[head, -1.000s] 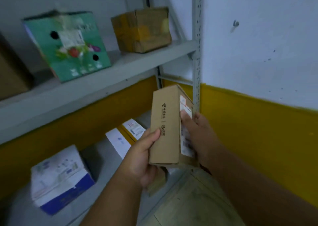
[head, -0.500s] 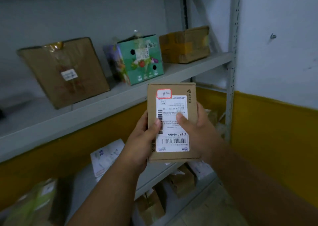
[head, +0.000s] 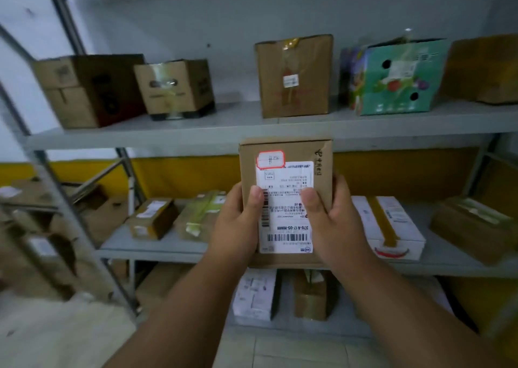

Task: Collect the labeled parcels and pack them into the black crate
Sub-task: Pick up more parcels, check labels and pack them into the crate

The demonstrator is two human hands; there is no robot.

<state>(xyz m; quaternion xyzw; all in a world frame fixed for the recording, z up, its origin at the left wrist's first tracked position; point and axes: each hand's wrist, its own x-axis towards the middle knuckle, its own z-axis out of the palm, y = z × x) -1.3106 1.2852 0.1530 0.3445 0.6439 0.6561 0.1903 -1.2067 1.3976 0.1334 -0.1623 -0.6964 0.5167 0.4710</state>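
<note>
Both forearms bare, entering from 6 o'clock; no sleeves, watch or rings. Left hand [head: 238, 224], right hand [head: 333, 222] ungloved; short thumbnails.

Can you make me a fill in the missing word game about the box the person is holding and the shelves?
1. The small brown cardboard parcel is held by ____ hands, the left hand and the right hand.
2. The little sticker above the white shipping label has a ____ border.
3. The green printed carton sits on the ____ grey metal shelf.
4. Both ____ press on the label's front.

Missing words: two; red; top; thumbs
</note>
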